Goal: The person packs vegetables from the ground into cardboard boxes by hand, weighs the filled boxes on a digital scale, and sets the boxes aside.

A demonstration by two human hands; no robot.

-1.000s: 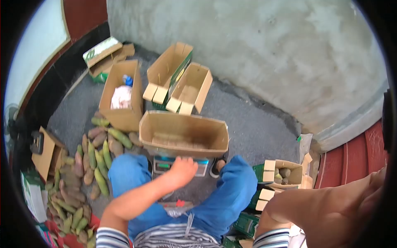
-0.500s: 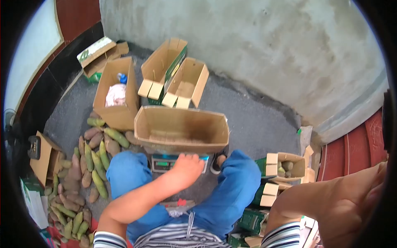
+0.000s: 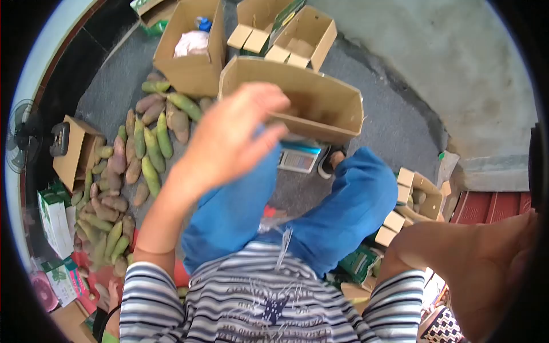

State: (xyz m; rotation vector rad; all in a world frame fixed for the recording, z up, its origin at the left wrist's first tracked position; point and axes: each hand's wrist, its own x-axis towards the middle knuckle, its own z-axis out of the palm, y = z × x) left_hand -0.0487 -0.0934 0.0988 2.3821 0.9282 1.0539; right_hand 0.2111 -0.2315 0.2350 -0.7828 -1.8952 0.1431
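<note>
My left hand (image 3: 240, 134) is raised in front of the near side of an open cardboard box (image 3: 337, 126), blurred, its thumb apart from the fingers and nothing visible in it. Whether it touches the box I cannot tell. That box stands on a digital scale (image 3: 298, 159), whose front panel shows between my knees. Nearer my left arm lies a pile of long green and pinkish-brown produce (image 3: 151, 151). My right hand (image 3: 506, 257) is lifted close to the camera at the right edge; its fingers are dark and cut off.
Open cartons (image 3: 306, 37) and a tall box (image 3: 191, 71) with a pink cloth stand beyond the scale. At right is a carton with round produce (image 3: 419, 198). A fan (image 3: 26, 136) stands far left. Another person's hand (image 3: 108, 295) shows at lower left.
My left hand has lifted off the scale's front and risen toward the camera. The view has tilted down and shifted left. My right hand stays raised at the right edge.
</note>
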